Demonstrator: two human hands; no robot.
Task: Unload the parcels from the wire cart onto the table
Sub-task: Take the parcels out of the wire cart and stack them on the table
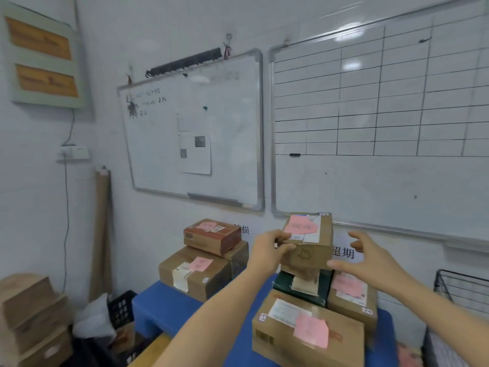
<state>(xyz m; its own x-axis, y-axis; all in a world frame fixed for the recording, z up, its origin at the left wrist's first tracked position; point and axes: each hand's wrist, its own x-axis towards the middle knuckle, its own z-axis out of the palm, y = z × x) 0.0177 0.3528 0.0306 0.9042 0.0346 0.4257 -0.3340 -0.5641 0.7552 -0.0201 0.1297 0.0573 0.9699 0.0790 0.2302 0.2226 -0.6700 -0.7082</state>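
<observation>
A small brown parcel (308,241) with a pink label sits on top of a stack, resting on a dark green box (304,287). My left hand (270,250) grips its left top corner. My right hand (370,258) is spread beside its right side, fingers apart, the thumb near the lower right edge but not clearly touching. Other parcels lie on the blue table (164,305): a large box (307,332) in front, one (352,295) at the right, and a stack (201,268) on the left topped by a reddish box (211,235). The wire cart (460,290) shows at the right edge.
Two whiteboards (201,133) hang on the wall right behind the table. Left of the table stand a black crate (121,308), a white bag (92,319), a paper roll (102,234) and stacked cartons (31,313) on the floor.
</observation>
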